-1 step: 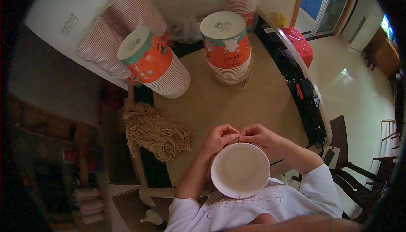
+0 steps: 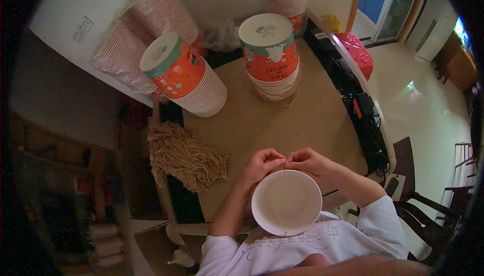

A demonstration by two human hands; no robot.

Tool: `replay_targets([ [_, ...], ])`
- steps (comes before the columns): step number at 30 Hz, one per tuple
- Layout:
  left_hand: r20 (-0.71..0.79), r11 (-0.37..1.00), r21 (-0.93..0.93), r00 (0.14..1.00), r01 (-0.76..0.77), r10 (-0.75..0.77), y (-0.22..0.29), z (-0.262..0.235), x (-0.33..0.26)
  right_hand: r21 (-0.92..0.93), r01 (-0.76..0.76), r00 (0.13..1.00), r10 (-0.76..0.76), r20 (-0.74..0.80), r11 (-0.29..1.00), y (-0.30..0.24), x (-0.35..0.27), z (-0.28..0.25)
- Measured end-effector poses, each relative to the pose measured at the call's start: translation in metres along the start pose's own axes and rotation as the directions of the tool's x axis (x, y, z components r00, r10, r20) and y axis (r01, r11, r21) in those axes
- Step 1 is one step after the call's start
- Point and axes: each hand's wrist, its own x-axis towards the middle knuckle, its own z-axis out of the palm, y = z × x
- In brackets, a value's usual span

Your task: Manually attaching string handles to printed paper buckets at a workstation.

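An open paper bucket, white inside, sits close against my body with its mouth facing up. At its far rim my left hand and my right hand meet, fingertips pinched together. A tiny brown bit, perhaps cord, shows at the rim between them; what the fingers hold is too small to make out. To the left of my hands lies a loose heap of tan twine cords.
Two upside-down stacks of orange and green paper buckets, one left and one right, stand on the table; twine hangs round the right one. Plastic-wrapped stacks lean at the wall. Cables and a black device line the right edge, near a red stool.
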Motion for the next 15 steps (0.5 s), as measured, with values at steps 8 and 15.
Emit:
replay_targets([
  [8, -0.013, 0.974, 0.206, 0.995, -0.094, 0.099, -0.0014, -0.004, -0.0018, 0.092, -0.03, 0.998, 0.026, 0.049, 0.995, 0.0021, 0.0007, -0.0039],
  [15, -0.102, 0.936, 0.334, 0.983, -0.112, 0.154, 0.0023, -0.0009, -0.0031, 0.017, -0.026, 0.996, 0.024, 0.09, 1.0, -0.0027, 0.0013, -0.0025],
])
